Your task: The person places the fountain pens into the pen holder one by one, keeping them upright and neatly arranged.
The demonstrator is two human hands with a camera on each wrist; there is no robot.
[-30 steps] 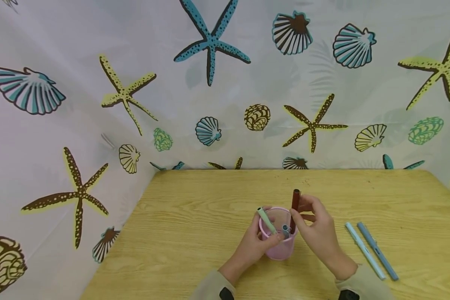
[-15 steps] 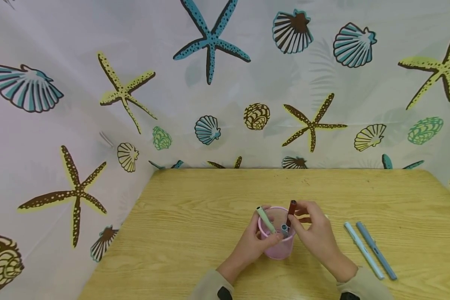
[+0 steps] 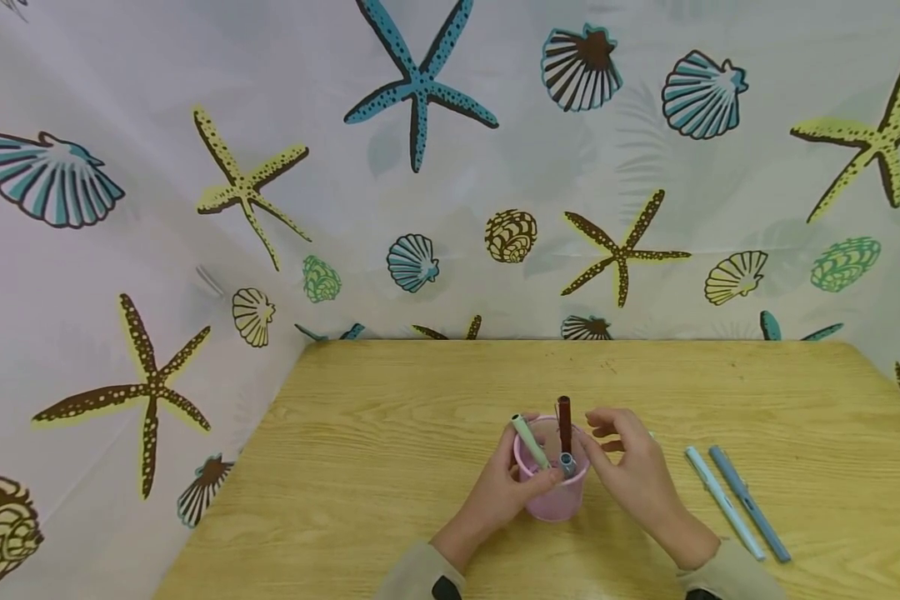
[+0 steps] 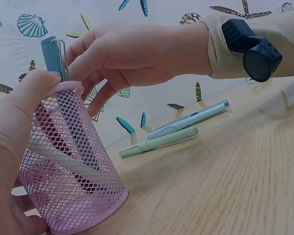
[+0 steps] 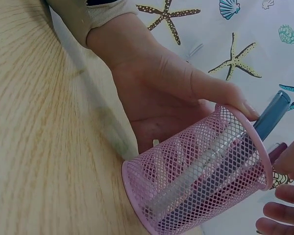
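My left hand (image 3: 501, 482) grips a pink mesh pen cup (image 3: 555, 505) from the left, its thumb over the near rim beside a blue-grey pen (image 3: 567, 465). A light green pen (image 3: 530, 442) leans left in the cup, and a dark red pen (image 3: 565, 423) stands nearly upright, rising above the far rim. Just right of the cup is my right hand (image 3: 633, 467), its fingers loosely bent with nothing between them and its thumb close to the rim. The left wrist view shows the blue-grey pen (image 4: 53, 58) with its clip beside the left thumb.
On the wooden table (image 3: 375, 467), right of the hands, lie a light blue pen (image 3: 723, 502) and another blue-grey pen (image 3: 750, 504) side by side. A second light green pen (image 4: 159, 142), mostly hidden by the right hand in the head view, lies near them. A patterned curtain (image 3: 457, 208) hangs behind.
My right hand has lowered the dark red pen into the cup and let go of it. The pen has shifted left, away from the fingers. My left hand keeps its grip on the cup.
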